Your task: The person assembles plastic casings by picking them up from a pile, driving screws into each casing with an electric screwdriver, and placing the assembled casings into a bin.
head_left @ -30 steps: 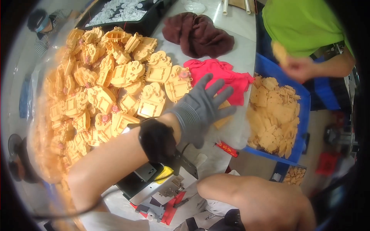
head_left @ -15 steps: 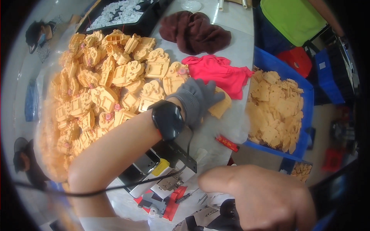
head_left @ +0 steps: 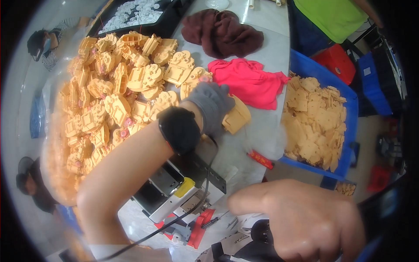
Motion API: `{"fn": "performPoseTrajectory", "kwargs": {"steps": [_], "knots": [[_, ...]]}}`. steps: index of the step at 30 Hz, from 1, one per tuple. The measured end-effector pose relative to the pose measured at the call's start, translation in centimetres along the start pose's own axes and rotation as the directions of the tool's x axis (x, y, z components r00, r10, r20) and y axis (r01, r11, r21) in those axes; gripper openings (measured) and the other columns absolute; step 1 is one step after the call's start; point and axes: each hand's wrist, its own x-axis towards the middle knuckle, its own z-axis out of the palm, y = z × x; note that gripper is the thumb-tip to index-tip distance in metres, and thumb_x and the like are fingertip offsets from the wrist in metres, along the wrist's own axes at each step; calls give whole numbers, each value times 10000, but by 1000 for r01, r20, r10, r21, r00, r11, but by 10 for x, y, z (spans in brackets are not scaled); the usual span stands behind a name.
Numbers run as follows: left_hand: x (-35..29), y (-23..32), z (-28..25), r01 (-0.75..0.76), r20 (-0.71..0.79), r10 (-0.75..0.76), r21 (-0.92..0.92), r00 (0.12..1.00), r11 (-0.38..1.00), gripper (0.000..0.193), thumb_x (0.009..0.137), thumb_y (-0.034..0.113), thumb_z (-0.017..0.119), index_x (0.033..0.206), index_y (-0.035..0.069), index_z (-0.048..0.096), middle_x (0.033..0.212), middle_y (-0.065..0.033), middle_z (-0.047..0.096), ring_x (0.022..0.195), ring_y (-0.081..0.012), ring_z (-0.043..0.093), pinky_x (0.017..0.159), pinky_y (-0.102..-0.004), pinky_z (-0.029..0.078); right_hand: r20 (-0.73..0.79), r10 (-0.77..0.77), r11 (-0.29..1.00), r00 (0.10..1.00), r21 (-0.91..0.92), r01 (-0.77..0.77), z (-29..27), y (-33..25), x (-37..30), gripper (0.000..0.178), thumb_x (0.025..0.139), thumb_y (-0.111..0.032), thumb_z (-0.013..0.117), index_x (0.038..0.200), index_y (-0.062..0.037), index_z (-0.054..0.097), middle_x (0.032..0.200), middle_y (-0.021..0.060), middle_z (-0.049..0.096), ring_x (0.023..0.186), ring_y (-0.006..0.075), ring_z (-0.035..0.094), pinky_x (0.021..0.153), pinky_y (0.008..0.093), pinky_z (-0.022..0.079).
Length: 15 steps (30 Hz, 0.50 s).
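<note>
My left hand (head_left: 211, 105), in a grey glove with a black watch on the wrist, is closed on an orange plastic part (head_left: 236, 117) at the edge of a large heap of orange plastic parts (head_left: 118, 91). My right hand (head_left: 305, 218) is bare and blurred at the lower right, curled around a dark tool (head_left: 257, 242) near the bottom edge. Below my left forearm stands a small metal fixture (head_left: 179, 187) with a yellow tab and red base.
A blue bin (head_left: 349, 144) of flat orange pieces stands on the right. A pink cloth (head_left: 251, 81) and a brown cloth (head_left: 222, 35) lie beyond my left hand. A black tray of white parts (head_left: 131, 13) is at the top. A person in a green shirt (head_left: 331, 17) stands across the table.
My left hand went from spread open over the pile's edge to closed on an orange part, drawing it back. My right hand moved forward and lower right. The other person's hand left the bin.
</note>
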Motion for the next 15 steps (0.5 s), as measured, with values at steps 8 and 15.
{"fn": "performPoseTrajectory", "kwargs": {"steps": [8, 15], "knots": [[-9, -17, -7, 103, 29, -100, -175, 995, 979, 447, 632, 287, 667, 1025, 98, 570, 1065, -125, 505, 987, -288, 558, 756, -402, 496, -57, -63, 986, 996, -161, 53, 0, -1, 7, 172, 828, -69, 534, 825, 82, 618, 614, 76, 504, 440, 124, 489, 376, 221, 329], [4, -30, 10, 81, -111, -84, -37, 990, 996, 363, 639, 87, 660, 980, 160, 558, 1077, -57, 528, 1014, -258, 549, 747, -376, 493, -70, -10, 982, 997, -189, -3, 4, -8, 3, 143, 818, -63, 547, 822, 54, 629, 609, 58, 499, 447, 112, 485, 379, 219, 316]]}}
